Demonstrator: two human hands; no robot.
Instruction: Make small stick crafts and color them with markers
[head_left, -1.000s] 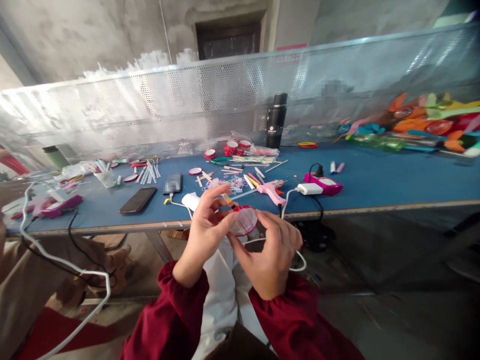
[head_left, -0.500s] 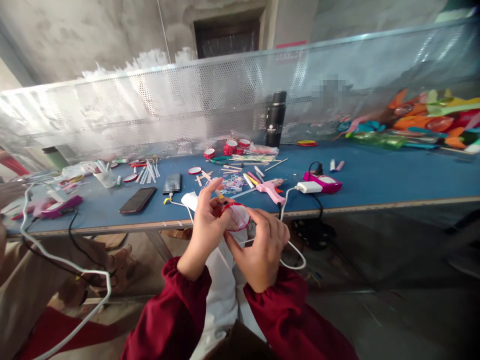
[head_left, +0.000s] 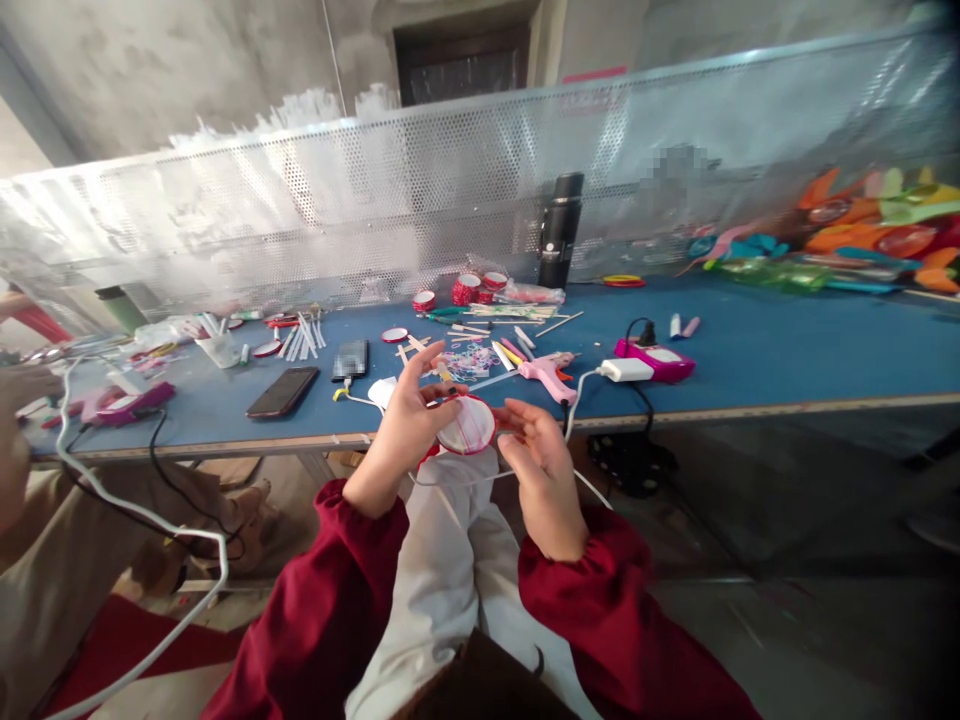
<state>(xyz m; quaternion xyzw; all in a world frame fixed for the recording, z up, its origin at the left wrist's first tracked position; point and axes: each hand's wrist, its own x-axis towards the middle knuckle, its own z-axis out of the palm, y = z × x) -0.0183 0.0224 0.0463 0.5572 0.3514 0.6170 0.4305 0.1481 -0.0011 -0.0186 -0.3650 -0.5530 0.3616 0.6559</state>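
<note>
My left hand [head_left: 405,425] grips a round, red-rimmed disc [head_left: 466,426] by its left edge, above my lap. The disc has a pale face crossed by thin reddish lines. A small yellowish stick with a dark end [head_left: 445,378] shows at my left fingers; how it is held is unclear. Just right of the disc, my right hand [head_left: 541,470] hovers with loosely bent fingers apart and nothing visible in them. Beyond the hands, a pink glue gun [head_left: 549,374] lies on the blue table [head_left: 757,350], beside several markers [head_left: 513,352] and a scatter of small pastel pieces [head_left: 469,362].
Red-and-white round pieces [head_left: 466,290] and a black flask [head_left: 561,232] stand at the back. A purple power strip [head_left: 664,362] with a white charger [head_left: 627,371], a phone [head_left: 283,392] and a power bank [head_left: 350,358] lie nearer. White cables hang down. Someone sits at left.
My right hand has let go of the disc's rim and moved right, its fingers opening. The disc stays in my left hand, its face now more visible. The view has shifted slightly.
</note>
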